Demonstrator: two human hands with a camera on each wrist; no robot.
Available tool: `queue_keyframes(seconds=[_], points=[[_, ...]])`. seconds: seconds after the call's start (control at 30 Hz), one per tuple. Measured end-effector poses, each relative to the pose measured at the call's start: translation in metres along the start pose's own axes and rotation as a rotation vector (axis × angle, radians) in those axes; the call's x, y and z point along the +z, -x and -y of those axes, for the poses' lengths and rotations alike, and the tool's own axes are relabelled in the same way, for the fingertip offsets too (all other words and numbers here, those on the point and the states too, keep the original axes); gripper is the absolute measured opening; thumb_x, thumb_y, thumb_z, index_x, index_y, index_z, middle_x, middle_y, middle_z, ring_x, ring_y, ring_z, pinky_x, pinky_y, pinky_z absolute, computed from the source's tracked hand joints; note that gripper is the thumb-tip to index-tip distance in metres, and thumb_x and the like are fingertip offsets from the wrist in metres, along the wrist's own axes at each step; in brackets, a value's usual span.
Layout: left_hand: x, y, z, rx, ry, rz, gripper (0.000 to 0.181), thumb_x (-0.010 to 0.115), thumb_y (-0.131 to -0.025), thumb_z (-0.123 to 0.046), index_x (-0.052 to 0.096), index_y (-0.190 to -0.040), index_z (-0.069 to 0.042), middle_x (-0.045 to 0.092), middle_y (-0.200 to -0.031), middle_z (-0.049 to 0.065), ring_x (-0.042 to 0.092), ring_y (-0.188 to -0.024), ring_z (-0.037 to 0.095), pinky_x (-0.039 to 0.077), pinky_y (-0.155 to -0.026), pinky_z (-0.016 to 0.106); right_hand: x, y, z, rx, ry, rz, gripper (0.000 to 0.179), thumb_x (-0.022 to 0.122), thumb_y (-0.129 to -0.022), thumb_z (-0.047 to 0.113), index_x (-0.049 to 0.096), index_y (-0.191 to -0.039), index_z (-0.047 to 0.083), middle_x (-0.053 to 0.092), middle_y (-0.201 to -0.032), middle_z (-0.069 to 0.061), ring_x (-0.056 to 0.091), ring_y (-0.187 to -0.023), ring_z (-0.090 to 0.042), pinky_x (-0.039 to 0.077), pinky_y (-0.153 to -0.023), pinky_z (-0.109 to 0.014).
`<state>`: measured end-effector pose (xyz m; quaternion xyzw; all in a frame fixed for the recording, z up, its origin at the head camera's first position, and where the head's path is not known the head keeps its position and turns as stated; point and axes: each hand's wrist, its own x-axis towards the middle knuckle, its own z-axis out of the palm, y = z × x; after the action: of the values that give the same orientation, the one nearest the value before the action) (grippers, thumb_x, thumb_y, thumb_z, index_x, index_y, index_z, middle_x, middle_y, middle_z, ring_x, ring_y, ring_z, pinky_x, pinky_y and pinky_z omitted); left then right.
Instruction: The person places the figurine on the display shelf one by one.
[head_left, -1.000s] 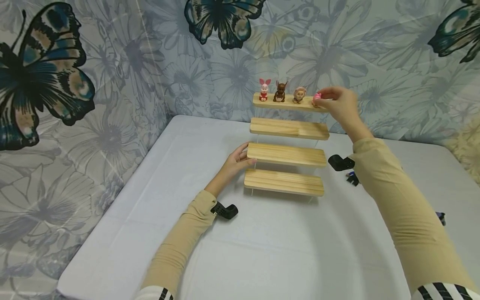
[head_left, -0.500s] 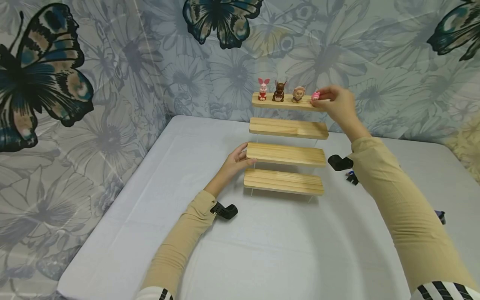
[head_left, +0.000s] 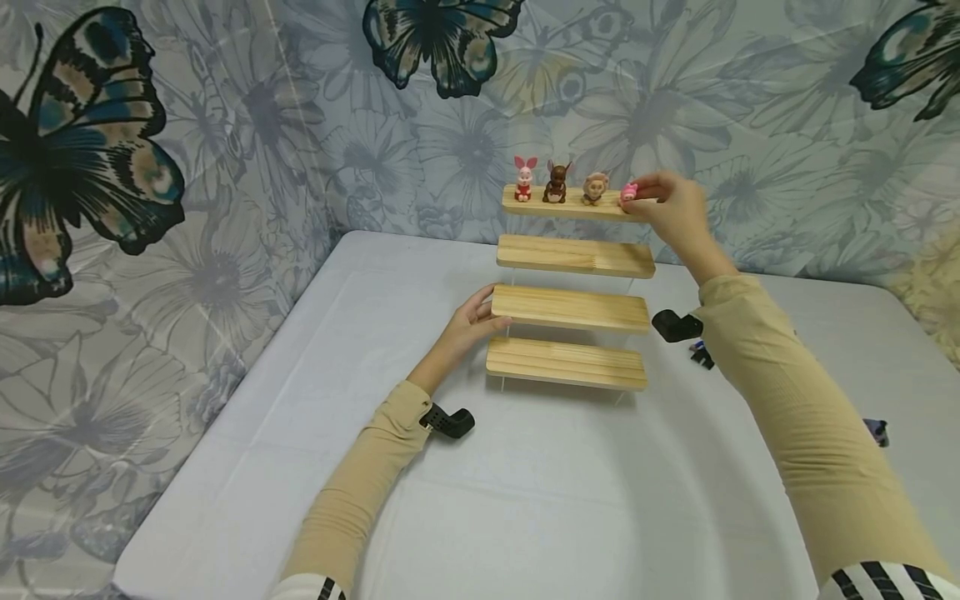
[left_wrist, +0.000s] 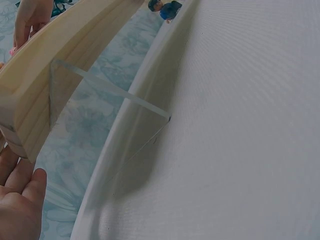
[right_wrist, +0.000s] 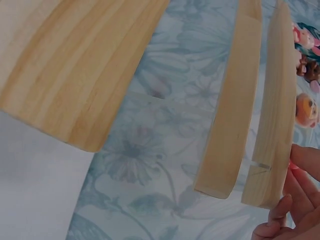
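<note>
A wooden four-tier display shelf (head_left: 573, 307) with clear supports stands on the table. My left hand (head_left: 468, 323) grips the left end of its second-lowest board, thumb at the front edge; fingers (left_wrist: 20, 175) show beside a board end in the left wrist view. At the right end of the top board, my right hand (head_left: 673, 210) pinches a small pink figurine (head_left: 628, 192), partly hidden by the fingers. Left of it on that board sit a figurine with a fluffy mane (head_left: 595, 189), a brown long-eared figurine (head_left: 556, 182) and a red-and-pink piglet figurine (head_left: 523, 179).
White cloth covers the table (head_left: 285, 467). Small dark objects lie right of the shelf (head_left: 702, 356) and farther right, near the sleeve (head_left: 876, 432). A butterfly-patterned fabric backdrop (head_left: 247, 142) hangs behind. Black wrist cameras (head_left: 452, 423) are strapped to both forearms.
The head view shifts very slightly. The right hand stays at the top board's right end with the pink figurine, which shows a little more clearly. The left hand keeps its place.
</note>
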<state>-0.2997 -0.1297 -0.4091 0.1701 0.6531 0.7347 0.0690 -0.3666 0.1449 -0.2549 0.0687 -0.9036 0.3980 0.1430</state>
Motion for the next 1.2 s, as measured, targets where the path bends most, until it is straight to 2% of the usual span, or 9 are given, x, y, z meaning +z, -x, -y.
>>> queue_keyframes(seconds=[0.17,0.27,0.5,0.63,0.8,0.93,1.07,1.17,1.2], points=[[0.000,0.000,0.000,0.002,-0.002,-0.002,0.066,0.060,-0.085,-0.007,0.026,-0.141,-0.008,0.047,-0.128,0.014,0.049,-0.110,0.020,0.037,-0.092,0.031,0.000,0.002,-0.002,-0.019,-0.002,-0.020,0.038,0.065,-0.083,0.021,0.057,-0.113,-0.001,0.063,-0.105,-0.011,0.044,-0.095,-0.018,0.032,-0.074,-0.024],[0.000,0.000,0.001,0.000,-0.002,-0.001,0.065,0.060,-0.085,-0.007,0.026,-0.141,-0.008,0.048,-0.127,0.013,0.050,-0.110,0.020,0.037,-0.092,0.031,0.000,0.005,-0.004,-0.032,-0.011,-0.042,0.038,0.064,-0.084,0.022,0.057,-0.113,-0.001,0.061,-0.108,-0.015,0.044,-0.088,-0.015,0.032,-0.071,-0.023],[-0.001,0.000,0.002,0.007,0.001,0.007,0.065,0.060,-0.085,-0.007,0.026,-0.141,-0.008,0.049,-0.126,0.013,0.050,-0.109,0.021,0.037,-0.092,0.032,0.003,0.011,-0.009,-0.035,-0.022,-0.063,0.044,0.062,-0.085,0.026,0.053,-0.118,-0.001,0.057,-0.114,-0.015,0.043,-0.084,-0.010,0.033,-0.072,-0.023],[0.000,0.000,0.002,0.007,0.007,0.007,0.065,0.060,-0.085,-0.006,0.026,-0.141,-0.008,0.048,-0.127,0.014,0.050,-0.109,0.021,0.037,-0.092,0.031,0.003,0.014,-0.012,-0.059,-0.062,-0.087,0.044,0.063,-0.084,0.021,0.052,-0.119,-0.003,0.057,-0.114,-0.016,0.044,-0.082,-0.009,0.033,-0.072,-0.022],[0.000,-0.001,0.001,-0.006,-0.006,-0.008,0.065,0.060,-0.086,-0.007,0.026,-0.141,-0.009,0.048,-0.126,0.014,0.050,-0.109,0.021,0.037,-0.092,0.031,-0.001,0.021,-0.019,-0.059,-0.083,-0.112,0.041,0.059,-0.085,0.016,0.051,-0.121,-0.001,0.057,-0.114,-0.015,0.041,-0.067,-0.005,0.032,-0.060,-0.019],[0.001,0.000,0.000,-0.016,-0.020,-0.018,0.066,0.061,-0.086,-0.009,0.026,-0.141,-0.010,0.048,-0.127,0.013,0.049,-0.110,0.020,0.036,-0.093,0.030,-0.008,0.029,-0.028,-0.046,-0.081,-0.097,0.042,0.057,-0.087,0.017,0.049,-0.125,0.002,0.054,-0.118,-0.013,0.036,-0.059,-0.005,0.030,-0.049,-0.017],[0.000,0.001,0.000,-0.020,-0.029,-0.019,0.066,0.061,-0.086,-0.010,0.026,-0.141,-0.010,0.047,-0.128,0.013,0.049,-0.110,0.019,0.036,-0.093,0.030,-0.016,0.040,-0.036,-0.031,-0.132,-0.079,0.044,0.057,-0.087,0.016,0.045,-0.127,0.004,0.052,-0.120,-0.009,0.036,-0.061,-0.005,0.030,-0.048,-0.015],[0.000,0.001,0.000,-0.025,-0.035,-0.016,0.066,0.060,-0.086,-0.010,0.025,-0.142,-0.010,0.047,-0.129,0.013,0.049,-0.111,0.019,0.035,-0.094,0.030,-0.020,0.040,-0.057,-0.053,-0.131,-0.090,0.044,0.059,-0.086,0.018,0.047,-0.126,0.006,0.053,-0.119,-0.008,0.038,-0.064,-0.009,0.030,-0.049,-0.019],[0.000,0.001,0.000,-0.028,-0.038,-0.017,0.066,0.060,-0.086,-0.011,0.024,-0.142,-0.010,0.047,-0.129,0.013,0.049,-0.111,0.019,0.035,-0.094,0.030,-0.021,0.037,-0.072,-0.071,-0.155,-0.093,0.043,0.061,-0.085,0.019,0.049,-0.125,0.008,0.055,-0.118,-0.006,0.038,-0.064,-0.009,0.029,-0.049,-0.019]])
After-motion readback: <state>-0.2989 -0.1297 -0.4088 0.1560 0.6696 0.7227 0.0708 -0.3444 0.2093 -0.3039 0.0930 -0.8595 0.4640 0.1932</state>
